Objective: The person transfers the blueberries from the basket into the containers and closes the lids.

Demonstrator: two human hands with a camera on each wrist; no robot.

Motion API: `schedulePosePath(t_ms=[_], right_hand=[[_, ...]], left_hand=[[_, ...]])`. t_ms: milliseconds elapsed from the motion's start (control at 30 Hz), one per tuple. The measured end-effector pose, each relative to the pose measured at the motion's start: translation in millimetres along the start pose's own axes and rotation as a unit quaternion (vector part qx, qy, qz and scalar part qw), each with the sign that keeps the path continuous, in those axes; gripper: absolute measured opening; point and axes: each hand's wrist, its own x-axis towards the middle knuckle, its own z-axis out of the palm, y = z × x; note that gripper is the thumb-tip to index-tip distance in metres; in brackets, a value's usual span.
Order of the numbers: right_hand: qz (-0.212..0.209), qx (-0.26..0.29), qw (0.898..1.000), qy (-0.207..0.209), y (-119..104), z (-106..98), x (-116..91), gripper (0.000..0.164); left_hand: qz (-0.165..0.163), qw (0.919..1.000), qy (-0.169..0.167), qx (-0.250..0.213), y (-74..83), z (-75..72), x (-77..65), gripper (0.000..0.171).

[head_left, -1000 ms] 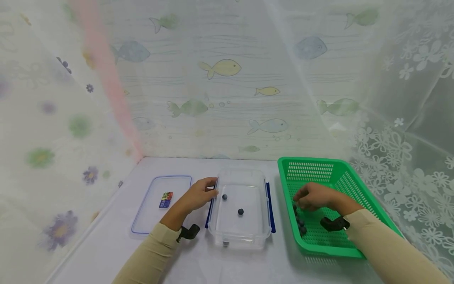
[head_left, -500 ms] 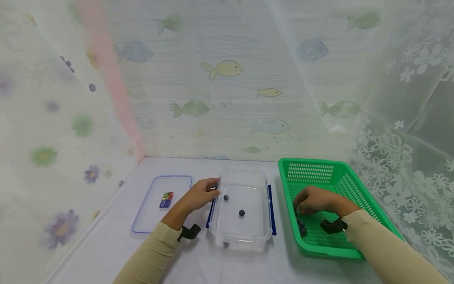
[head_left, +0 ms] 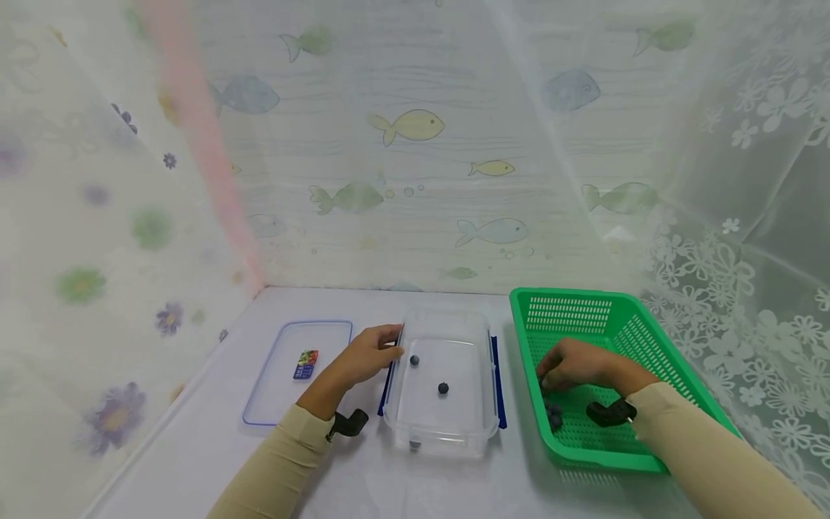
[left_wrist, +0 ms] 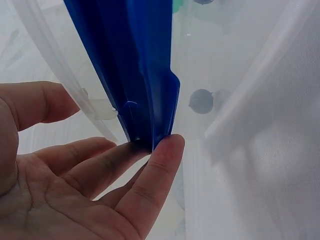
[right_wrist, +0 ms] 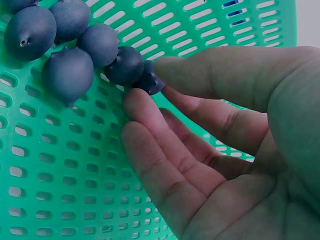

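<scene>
A clear plastic food container (head_left: 428,418) with blue side latches (head_left: 498,382) stands in the middle. Two blueberries (head_left: 444,388) lie inside it, apart from each other. My left hand (head_left: 363,355) holds the container's left side, thumb at the rim and fingertips against the hanging blue latch (left_wrist: 150,65). Inside the green basket (head_left: 609,458), at its left wall, my right hand (head_left: 573,365) is down among the fruit. Its thumb and fingers pinch a blueberry (right_wrist: 150,82) at the end of the cluster; the thumb partly covers it. Several other blueberries (right_wrist: 70,75) rest beside the fingertips.
A clear lid (head_left: 259,407) with a blue edge and a colourful label (head_left: 305,365) lies flat left of the container. The white table (head_left: 181,461) runs back to a fish-patterned curtain (head_left: 402,238). The basket's slotted walls rise around my right hand.
My right hand has reached slightly lower and further along the basket's left wall, and its fingers have closed in on a berry. The left hand stays on the container.
</scene>
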Motion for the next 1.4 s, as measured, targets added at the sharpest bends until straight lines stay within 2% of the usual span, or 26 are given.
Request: schedulePosePath(t_ms=[333,567,900,1200,1400], right_hand=[[-0.013,-0.034,0.999,0.023,0,-2,-3,0.028],[-0.004,-0.021,0.999,0.036,0,-4,-1,0.024],[-0.05,0.004,0.997,0.062,-5,-8,-2,0.021],[-0.033,-0.015,0.994,0.102,-12,-12,-1,0.025],[-0.038,-0.024,0.993,0.108,-15,-13,-4,0.028]], left_hand=[[0.003,1.0,-0.002,-0.001,-2.0,0.5,2.0,0.06],[0.0,1.0,0.0,0.001,-0.5,0.4,1.1,0.06],[0.0,1.0,0.004,-0.001,-2.1,0.4,0.4,0.059],[-0.002,0.9999,0.0,-0.015,-1.5,-1.6,0.5,0.063],[-0.006,0.9999,0.012,0.009,-2.5,-1.2,0.5,0.046]])
